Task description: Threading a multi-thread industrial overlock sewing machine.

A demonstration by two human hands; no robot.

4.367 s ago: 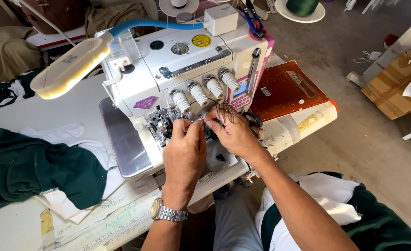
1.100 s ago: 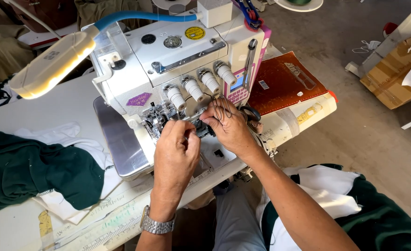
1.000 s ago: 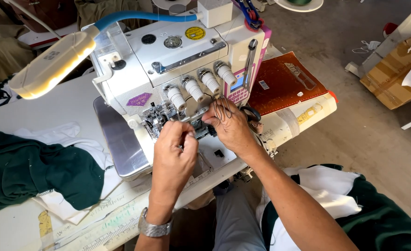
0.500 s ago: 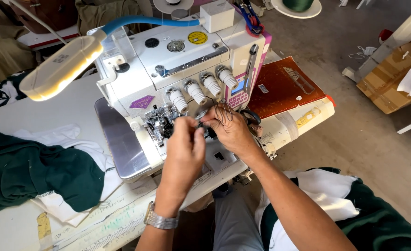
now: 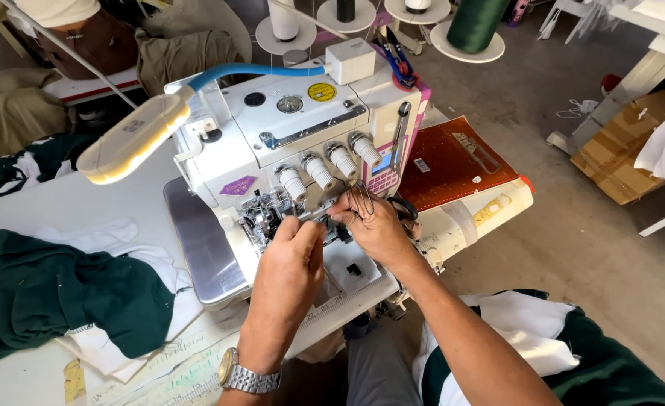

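Hands, left hand [image 5: 287, 263] and right hand [image 5: 374, 225], hide the sewing machine [image 5: 295, 143] front; fingers seemingly pinched on thread.

The white overlock sewing machine [image 5: 302, 143] has a smooth, glossy enamelled metal body with ribbed white plastic tension knobs [image 5: 325, 169] and a brushed steel bed plate [image 5: 201, 248]. Beside it lies soft, matt dark green cloth [image 5: 62, 297]. The polished metal-link wristwatch [image 5: 248, 376] gleams.
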